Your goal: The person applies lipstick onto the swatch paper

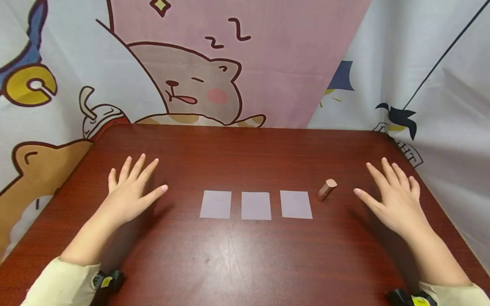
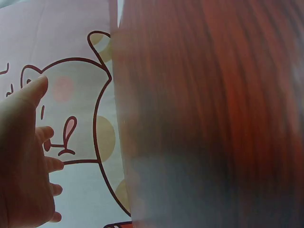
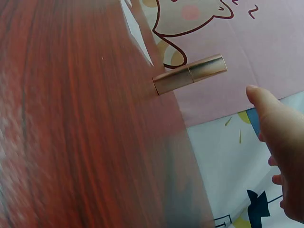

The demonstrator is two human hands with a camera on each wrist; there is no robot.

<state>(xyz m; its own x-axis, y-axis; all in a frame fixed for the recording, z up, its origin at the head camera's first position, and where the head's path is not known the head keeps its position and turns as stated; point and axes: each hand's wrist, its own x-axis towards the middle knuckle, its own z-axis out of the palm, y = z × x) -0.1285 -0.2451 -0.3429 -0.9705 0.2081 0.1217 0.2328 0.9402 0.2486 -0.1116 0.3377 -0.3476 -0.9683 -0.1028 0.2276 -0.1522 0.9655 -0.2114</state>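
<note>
In the head view my left hand (image 1: 128, 195) hovers over the left side of the table with fingers spread, holding nothing. My right hand (image 1: 398, 202) is spread the same way on the right side. A rose-gold lipstick tube (image 1: 326, 190) stands upright to the left of my right thumb, apart from it; the right wrist view shows the tube (image 3: 190, 74) with a seam around its middle. Three white paper squares lie in a row between the hands: a left square (image 1: 216, 204), a middle square (image 1: 256, 206) and a right square (image 1: 296, 204), the last beside the lipstick.
The table (image 1: 245, 263) has a glossy reddish-brown wood surface. Behind it hangs a cloth (image 1: 283, 63) printed with cartoon animals, which also runs along both sides. A black device (image 1: 109, 280) is strapped to the left wrist, and a similar wrist device (image 1: 411, 297) to the right.
</note>
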